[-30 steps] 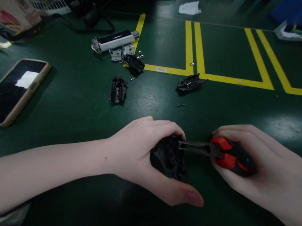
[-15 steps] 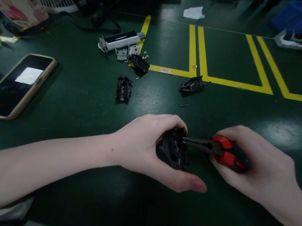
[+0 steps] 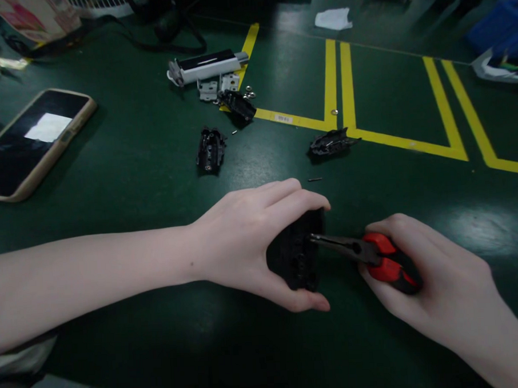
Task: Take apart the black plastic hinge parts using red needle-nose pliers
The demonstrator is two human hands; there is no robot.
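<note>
My left hand grips a black plastic housing between its thumb and fingers, just above the green table. Red-and-black needle-nose pliers are held in my right hand. Their jaw tips reach over the housing near its upper middle; whether they pinch a small part there I cannot tell. Beyond my hands, a thin dark pin lies on the table. Behind it sits a black plastic piece, and farther left another black shell piece, open side up.
At the back are a white-and-black device, metal brackets, a black part and small rings. A phone lies on the left. Yellow tape marks the table; a white scrap is farther off.
The housing has tilted in my left hand, whose fingers have shifted along its far side and thumb has drawn in. The pliers have moved slightly left.
</note>
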